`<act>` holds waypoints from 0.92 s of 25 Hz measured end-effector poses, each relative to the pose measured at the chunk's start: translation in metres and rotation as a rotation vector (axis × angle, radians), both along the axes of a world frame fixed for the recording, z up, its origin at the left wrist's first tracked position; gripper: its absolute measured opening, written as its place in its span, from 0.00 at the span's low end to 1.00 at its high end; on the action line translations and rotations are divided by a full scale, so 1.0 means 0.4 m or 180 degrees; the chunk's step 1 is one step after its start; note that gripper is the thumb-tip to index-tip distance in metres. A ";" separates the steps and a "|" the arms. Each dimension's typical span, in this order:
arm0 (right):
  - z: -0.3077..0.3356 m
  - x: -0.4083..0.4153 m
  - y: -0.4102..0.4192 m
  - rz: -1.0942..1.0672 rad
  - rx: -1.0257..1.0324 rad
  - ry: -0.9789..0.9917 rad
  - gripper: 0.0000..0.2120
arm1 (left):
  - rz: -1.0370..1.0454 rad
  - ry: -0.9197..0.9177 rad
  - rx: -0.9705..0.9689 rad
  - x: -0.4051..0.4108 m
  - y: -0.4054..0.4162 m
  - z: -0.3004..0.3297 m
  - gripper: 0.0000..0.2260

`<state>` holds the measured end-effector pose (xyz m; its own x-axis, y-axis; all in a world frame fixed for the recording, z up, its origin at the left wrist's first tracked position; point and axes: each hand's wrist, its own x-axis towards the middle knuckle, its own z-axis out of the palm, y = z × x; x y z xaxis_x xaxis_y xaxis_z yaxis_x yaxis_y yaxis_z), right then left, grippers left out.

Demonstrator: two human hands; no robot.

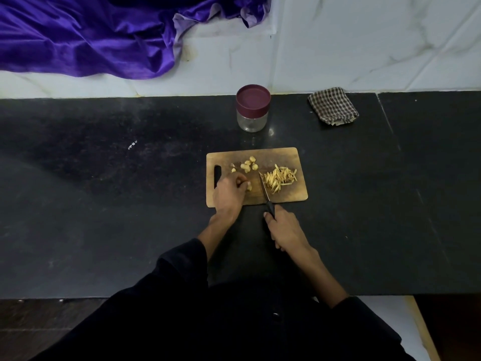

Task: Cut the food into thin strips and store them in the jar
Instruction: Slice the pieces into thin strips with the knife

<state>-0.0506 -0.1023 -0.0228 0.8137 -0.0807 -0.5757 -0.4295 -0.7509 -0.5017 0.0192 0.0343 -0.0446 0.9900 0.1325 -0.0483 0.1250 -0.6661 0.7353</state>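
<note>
Dim, soft overhead light; wide-angle bowing at edges, mild blur throughout.

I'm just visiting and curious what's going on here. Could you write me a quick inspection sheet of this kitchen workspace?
Surface: dark stone counter, speckled, with a wooden cutting board on it.
Job's things: pile of thin strips on the board's right; uncut chunks on its left; knife; glass jar behind the board, lid on, looks empty.
Clutter: folded checkered cloth; purple fabric against the wall.
Hands: left hand holds a piece on the board; right hand grips the knife handle.
Cables: nothing seen.
Surroundings: pale marbled wall tiles.
</note>
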 end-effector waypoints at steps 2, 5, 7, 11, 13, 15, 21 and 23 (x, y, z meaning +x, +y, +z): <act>-0.001 -0.001 -0.001 0.0007 0.0024 -0.0015 0.12 | 0.0162 -0.0121 0.0007 0.006 0.008 0.005 0.08; 0.001 -0.002 0.000 0.0020 0.0031 -0.0029 0.12 | 0.0393 0.0058 0.0107 0.033 0.031 0.018 0.11; 0.001 -0.002 -0.001 0.0056 0.0039 -0.0028 0.13 | 0.0399 0.0218 0.0245 0.052 0.043 0.019 0.12; 0.004 -0.002 -0.003 0.0045 0.0091 -0.0032 0.12 | 0.0210 0.0359 0.0477 0.067 0.047 0.014 0.12; 0.003 -0.003 -0.005 0.0046 0.0073 -0.0056 0.13 | 0.0165 0.0382 0.0476 0.074 0.047 0.014 0.12; 0.001 -0.003 -0.003 0.0044 0.0078 -0.0068 0.13 | 0.0113 0.0395 0.0474 0.081 0.046 0.017 0.10; 0.007 -0.003 -0.003 0.0051 0.0114 -0.0054 0.12 | 0.0049 0.0271 0.0236 0.085 0.046 0.037 0.04; 0.006 -0.003 -0.003 0.0044 0.0068 -0.0039 0.12 | 0.0104 0.0222 0.0064 0.069 0.034 0.044 0.04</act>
